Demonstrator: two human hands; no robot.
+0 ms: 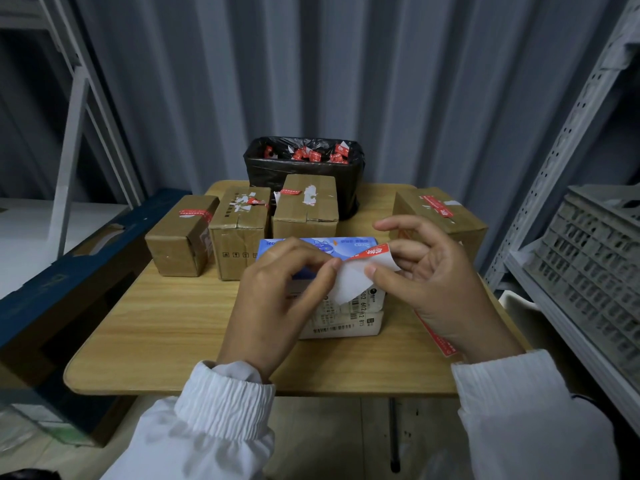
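Observation:
A blue and white box with barcode labels on its near side stands at the middle of the wooden table. Over it both my hands hold a white sticker with a red printed edge, lifted off the box. My left hand pinches the sticker's left edge between thumb and forefinger. My right hand pinches its right side, the other fingers spread loosely. A red strip shows under my right wrist.
Several taped cardboard boxes stand behind: one at the left, two in the middle, one at the right. A black-lined bin of red scraps sits at the table's far edge. A grey crate rests on metal shelving at the right.

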